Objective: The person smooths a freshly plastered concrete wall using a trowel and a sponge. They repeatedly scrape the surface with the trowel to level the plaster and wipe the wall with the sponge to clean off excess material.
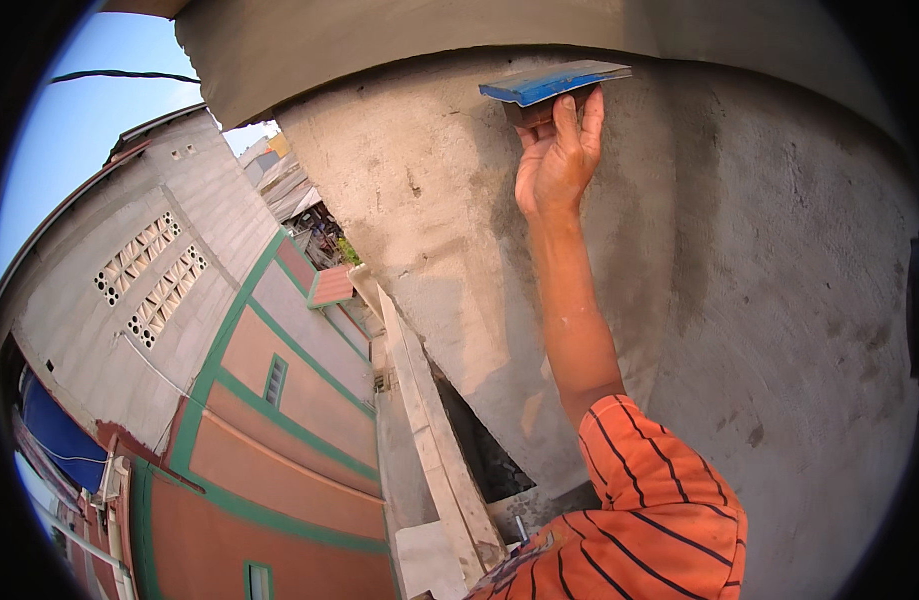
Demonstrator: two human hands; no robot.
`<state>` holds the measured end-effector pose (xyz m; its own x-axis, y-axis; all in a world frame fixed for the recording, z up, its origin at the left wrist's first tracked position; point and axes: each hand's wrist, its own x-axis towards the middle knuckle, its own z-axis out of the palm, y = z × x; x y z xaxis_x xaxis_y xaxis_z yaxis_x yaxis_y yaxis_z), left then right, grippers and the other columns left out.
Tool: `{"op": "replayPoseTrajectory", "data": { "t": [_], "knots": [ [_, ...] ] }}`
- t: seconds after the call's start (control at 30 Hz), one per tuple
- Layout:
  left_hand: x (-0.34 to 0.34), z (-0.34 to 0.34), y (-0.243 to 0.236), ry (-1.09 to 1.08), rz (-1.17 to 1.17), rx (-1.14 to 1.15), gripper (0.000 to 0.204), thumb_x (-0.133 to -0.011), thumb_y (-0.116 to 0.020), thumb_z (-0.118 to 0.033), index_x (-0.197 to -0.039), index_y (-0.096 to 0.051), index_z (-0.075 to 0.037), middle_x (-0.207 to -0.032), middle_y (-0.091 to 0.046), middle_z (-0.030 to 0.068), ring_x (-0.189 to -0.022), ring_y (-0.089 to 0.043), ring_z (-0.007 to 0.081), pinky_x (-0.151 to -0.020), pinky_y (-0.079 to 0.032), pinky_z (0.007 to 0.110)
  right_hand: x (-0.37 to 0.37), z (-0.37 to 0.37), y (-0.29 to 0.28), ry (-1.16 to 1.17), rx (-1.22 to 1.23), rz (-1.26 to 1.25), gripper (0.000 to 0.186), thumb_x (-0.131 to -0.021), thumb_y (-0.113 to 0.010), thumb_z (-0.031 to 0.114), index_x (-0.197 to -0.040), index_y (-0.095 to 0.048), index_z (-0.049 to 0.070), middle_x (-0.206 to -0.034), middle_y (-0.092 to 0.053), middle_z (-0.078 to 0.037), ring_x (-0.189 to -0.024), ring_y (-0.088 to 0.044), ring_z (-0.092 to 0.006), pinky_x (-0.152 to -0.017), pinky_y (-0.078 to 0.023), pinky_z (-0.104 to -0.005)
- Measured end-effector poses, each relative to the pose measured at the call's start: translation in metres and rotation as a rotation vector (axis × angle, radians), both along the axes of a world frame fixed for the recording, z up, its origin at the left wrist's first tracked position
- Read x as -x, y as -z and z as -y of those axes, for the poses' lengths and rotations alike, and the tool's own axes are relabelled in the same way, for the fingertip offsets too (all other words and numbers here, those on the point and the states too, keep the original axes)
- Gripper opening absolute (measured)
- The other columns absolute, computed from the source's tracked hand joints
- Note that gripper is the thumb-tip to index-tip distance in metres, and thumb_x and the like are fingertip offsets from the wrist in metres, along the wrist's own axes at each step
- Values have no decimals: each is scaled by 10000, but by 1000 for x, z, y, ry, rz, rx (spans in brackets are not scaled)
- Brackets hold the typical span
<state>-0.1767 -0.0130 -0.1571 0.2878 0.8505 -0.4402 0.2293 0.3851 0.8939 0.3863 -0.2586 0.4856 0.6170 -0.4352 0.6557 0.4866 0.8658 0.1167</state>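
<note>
My right hand (pixel 560 165) is raised high, with its fingers closed round the dark grip of a plastering float (pixel 555 82). The float has a flat, worn blue plate, held roughly level above the hand. It is up against or just below the underside of a smooth grey overhanging ledge (pixel 430 40); whether it touches I cannot tell. Behind the raised arm stands a rough plastered wall (pixel 430 190) with darker, damp-looking patches. An orange sleeve with dark stripes covers my upper arm. My left hand is out of view.
A long wooden plank (pixel 430 430) slants beside the wall, next to a dark triangular gap (pixel 480 450). On the left stands an orange building with green bands (pixel 290 420), near a grey block wall with vent openings (pixel 140 255). A dark cable (pixel 125 74) crosses the sky.
</note>
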Motion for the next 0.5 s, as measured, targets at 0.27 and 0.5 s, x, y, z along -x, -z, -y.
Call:
{"op": "replayPoseTrajectory", "data": {
  "t": [0.27, 0.5],
  "knots": [
    [-134, 1, -174, 3, 607, 70, 546, -952, -399, -518, -1289, -507, -101, -1125, -629, 107, -984, -621, 239, -799, -523, 353, 102, -53, 119, -200, 544, 187, 610, -904, -620, 105, -1434, -328, 23, -1366, -468, -143, -1232, -479, -208, -1023, -396, -375],
    [-238, 28, -361, 204, 883, 11, 453, -996, -376, -460, -1264, -500, -117, -1182, -596, 81, -1026, -595, 224, -836, -522, 365, 178, -97, 248, -40, 1364, 675, 503, -865, -588, 131, -1360, -508, 179, -1050, -628, -120, -932, -620, -278, -840, -480, -369]
  ]
}}
